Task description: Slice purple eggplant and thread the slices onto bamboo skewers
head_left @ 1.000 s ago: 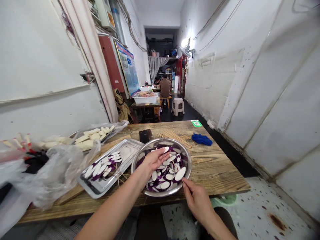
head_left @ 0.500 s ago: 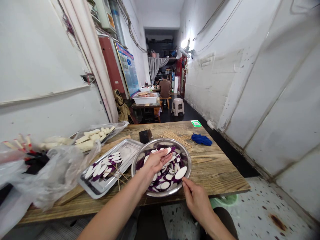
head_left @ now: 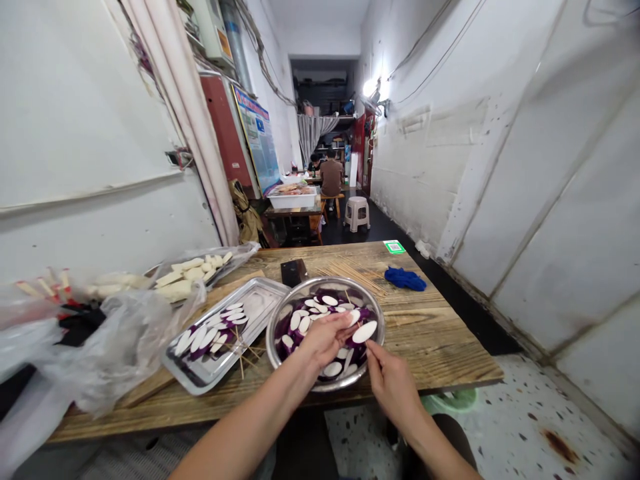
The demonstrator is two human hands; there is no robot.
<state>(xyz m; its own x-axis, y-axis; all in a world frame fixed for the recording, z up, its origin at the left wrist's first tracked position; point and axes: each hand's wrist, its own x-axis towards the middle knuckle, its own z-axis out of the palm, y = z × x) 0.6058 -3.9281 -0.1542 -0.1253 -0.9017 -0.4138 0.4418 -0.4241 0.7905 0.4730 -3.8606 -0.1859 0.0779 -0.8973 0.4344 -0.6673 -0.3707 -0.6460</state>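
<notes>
A round steel bowl (head_left: 371,312) of purple-skinned eggplant slices (head_left: 306,318) sits near the front edge of a wooden table (head_left: 430,340). My left hand (head_left: 326,339) hovers over the bowl's near side with a white slice pinched in its fingers. My right hand (head_left: 393,380) is at the bowl's front rim, gripping a thin bamboo skewer with an eggplant slice (head_left: 365,331) on its tip. The two hands nearly meet above the bowl.
A steel tray (head_left: 260,300) left of the bowl holds skewered slices. Plastic bags (head_left: 107,337) and pale cut pieces (head_left: 186,277) lie further left. Loose skewers (head_left: 353,272), a dark block (head_left: 293,271) and a blue cloth (head_left: 405,279) lie beyond. A person sits far down the corridor.
My left hand has drawn back from the bowl's middle toward its near rim with a slice. My right hand has risen and closed in on the left hand with the skewer.
</notes>
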